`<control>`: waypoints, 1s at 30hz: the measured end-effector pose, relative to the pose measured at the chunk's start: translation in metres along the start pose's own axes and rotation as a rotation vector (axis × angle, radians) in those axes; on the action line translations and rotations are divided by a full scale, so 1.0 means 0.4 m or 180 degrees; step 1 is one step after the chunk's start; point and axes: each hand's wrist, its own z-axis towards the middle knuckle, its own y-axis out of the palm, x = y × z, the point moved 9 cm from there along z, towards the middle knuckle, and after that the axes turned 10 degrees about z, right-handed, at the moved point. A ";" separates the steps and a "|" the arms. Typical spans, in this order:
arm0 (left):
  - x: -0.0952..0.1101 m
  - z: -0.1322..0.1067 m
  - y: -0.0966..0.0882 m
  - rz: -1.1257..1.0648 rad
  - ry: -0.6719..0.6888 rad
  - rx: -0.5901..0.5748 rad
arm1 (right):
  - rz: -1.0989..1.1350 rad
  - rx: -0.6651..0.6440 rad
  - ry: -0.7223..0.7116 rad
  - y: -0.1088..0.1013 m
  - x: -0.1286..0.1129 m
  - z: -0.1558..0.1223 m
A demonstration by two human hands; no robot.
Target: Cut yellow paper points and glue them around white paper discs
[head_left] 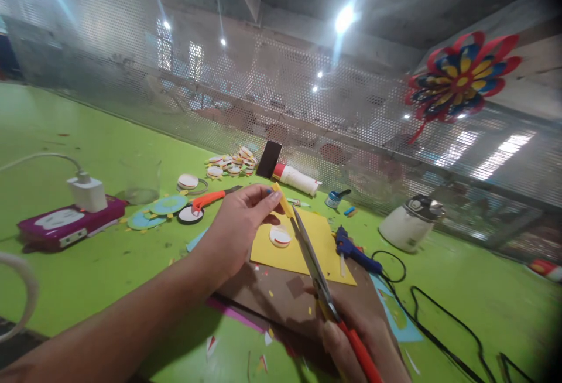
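Note:
In my left hand (241,219) a narrow yellow paper strip (282,200) is pinched between thumb and fingers. My right hand (351,324) grips scissors (316,266) with red handles, their blades pointing up and away from me. The blade tips meet the lower end of the strip; whether they cut into it I cannot tell. Below lies a yellow paper sheet (302,254) on a brown board (281,295), with a white disc (280,236) on the sheet. Small paper scraps are scattered over the board.
A blue glue gun (353,248) with a black cord lies to the right, near a white kettle-like container (406,225). An orange-handled cutter (209,199), a purple power strip (72,225), a clear cup (143,179), a pile of decorated discs (232,163) and a phone (269,159) stand left and behind.

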 end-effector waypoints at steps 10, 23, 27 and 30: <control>-0.007 -0.004 0.023 -0.0326 0.0174 -0.0141 | 0.0108 -0.0121 -0.0062 0.014 -0.008 -0.003; -0.002 -0.007 0.020 -0.0312 0.0271 -0.0031 | 0.0195 -0.0300 -0.0025 0.019 -0.008 0.000; -0.007 -0.008 0.023 -0.0316 0.0250 -0.0038 | 0.0022 -0.0101 -0.0079 0.005 -0.006 -0.004; -0.009 -0.007 0.023 -0.0324 0.0247 -0.0050 | 0.0007 0.0014 -0.0105 0.000 -0.013 -0.004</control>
